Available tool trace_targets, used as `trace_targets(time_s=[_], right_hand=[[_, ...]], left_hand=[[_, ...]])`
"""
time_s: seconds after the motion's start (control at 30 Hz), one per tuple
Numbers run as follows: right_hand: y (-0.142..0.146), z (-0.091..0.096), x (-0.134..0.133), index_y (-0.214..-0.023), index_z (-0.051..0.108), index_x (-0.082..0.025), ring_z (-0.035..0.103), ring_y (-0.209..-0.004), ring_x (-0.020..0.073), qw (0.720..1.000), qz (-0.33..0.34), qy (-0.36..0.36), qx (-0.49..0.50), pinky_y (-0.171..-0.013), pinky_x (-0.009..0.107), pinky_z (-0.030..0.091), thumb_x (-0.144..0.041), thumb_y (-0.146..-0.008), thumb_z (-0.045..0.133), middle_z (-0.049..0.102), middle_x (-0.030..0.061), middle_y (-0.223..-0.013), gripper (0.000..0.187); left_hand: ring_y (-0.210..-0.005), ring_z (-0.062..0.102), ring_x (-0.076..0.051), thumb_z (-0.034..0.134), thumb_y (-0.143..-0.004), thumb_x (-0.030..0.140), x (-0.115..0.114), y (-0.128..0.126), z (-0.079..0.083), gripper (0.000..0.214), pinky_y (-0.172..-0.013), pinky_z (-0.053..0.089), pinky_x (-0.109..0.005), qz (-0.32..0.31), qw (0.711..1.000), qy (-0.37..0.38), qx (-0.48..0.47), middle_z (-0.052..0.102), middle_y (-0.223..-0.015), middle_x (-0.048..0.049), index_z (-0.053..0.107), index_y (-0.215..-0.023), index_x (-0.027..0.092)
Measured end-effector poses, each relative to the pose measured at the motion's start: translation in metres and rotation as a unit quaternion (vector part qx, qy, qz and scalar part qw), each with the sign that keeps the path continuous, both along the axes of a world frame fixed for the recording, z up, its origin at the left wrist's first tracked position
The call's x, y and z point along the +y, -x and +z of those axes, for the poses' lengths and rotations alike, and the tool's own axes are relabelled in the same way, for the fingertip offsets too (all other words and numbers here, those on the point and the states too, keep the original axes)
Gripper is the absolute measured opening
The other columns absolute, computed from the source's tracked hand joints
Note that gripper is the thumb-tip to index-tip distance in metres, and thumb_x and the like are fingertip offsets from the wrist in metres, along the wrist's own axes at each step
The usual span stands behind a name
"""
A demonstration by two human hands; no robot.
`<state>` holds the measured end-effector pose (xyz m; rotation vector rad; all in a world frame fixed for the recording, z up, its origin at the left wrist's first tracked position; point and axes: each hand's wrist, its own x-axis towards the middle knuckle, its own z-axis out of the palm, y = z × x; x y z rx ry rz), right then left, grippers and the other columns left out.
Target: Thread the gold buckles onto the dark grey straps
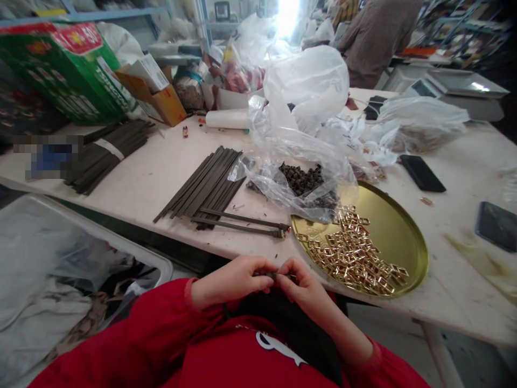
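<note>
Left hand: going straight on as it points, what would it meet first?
Probably the right hand, just ahead of the left hand at the dark piece they hold; whether the hands touch is unclear.

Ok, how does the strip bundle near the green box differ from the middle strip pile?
The strip bundle wears a pale band; the middle strip pile shows none. The strip bundle lies farther from the gold tray; the middle strip pile lies nearer. Both are long, dark, narrow strips.
</note>
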<state>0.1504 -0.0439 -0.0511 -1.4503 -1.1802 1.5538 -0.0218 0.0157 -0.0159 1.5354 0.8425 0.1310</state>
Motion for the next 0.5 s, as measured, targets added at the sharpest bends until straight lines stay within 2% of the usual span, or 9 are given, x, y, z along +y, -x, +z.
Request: trace_targets(time_s=[0.07, 0.13, 0.23, 0.4, 0.5], right_hand=[[-0.001, 0.001, -0.001, -0.071, 0.042, -0.021, 0.034, -0.043, 0.0074, 1.0, -0.006, -0.005, 0.007, -0.041, 0.021, 0.024, -0.038, -0.073, 0.057, 0.04, -0.0083, -0.05, 0.022], [0.0, 0.002, -0.003, -0.072, 0.042, -0.022, 0.033, -0.043, 0.0075, 1.0, -0.007, -0.006, 0.009, -0.042, 0.021, 0.025, -0.036, -0.073, 0.056, 0.04, -0.0082, -0.052, 0.02], [0.001, 0.004, -0.006, -0.071, 0.043, -0.021, 0.034, -0.047, 0.008, 1.0, -0.003, -0.009, 0.007, -0.045, 0.021, 0.027, -0.032, -0.073, 0.055, 0.042, -0.007, -0.056, 0.017], [0.0, 0.01, -0.017, -0.069, 0.045, -0.02, 0.042, -0.059, 0.0114, 0.997, 0.019, -0.058, -0.039, -0.054, 0.023, 0.035, -0.027, -0.073, 0.054, 0.047, -0.0036, -0.063, 0.012], [-0.002, 0.012, -0.025, -0.07, 0.045, -0.02, 0.043, -0.061, 0.0124, 0.994, 0.017, -0.086, -0.067, -0.056, 0.024, 0.036, -0.027, -0.074, 0.053, 0.047, -0.0029, -0.064, 0.011]], left_hand=[[-0.078, 0.06, -0.013, 0.047, -0.078, 0.021, 0.002, 0.001, 0.005, 0.035, -0.068, 0.045, -0.022, 0.004, 0.998, 0.057, -0.012, 0.066, -0.095, -0.0039, 0.058, -0.11, 0.015], [-0.079, 0.06, -0.012, 0.047, -0.077, 0.02, 0.001, 0.002, 0.01, 0.033, -0.07, 0.046, -0.022, 0.01, 0.997, 0.074, -0.01, 0.067, -0.094, -0.0042, 0.059, -0.107, 0.014], [-0.076, 0.06, -0.011, 0.048, -0.075, 0.017, -0.004, 0.001, 0.012, 0.03, -0.069, 0.046, -0.021, 0.018, 0.998, 0.06, -0.007, 0.067, -0.09, -0.0028, 0.061, -0.102, 0.015], [-0.077, 0.061, -0.012, 0.05, -0.072, 0.016, -0.017, -0.003, 0.002, 0.033, -0.07, 0.047, -0.022, 0.037, 0.998, 0.045, -0.02, 0.067, -0.091, -0.0037, 0.058, -0.104, 0.014], [-0.066, 0.06, -0.011, 0.049, -0.074, 0.023, -0.023, -0.002, 0.002, 0.03, -0.059, 0.046, -0.02, 0.035, 0.999, 0.033, 0.012, 0.067, -0.083, -0.0026, 0.058, -0.101, 0.014]])
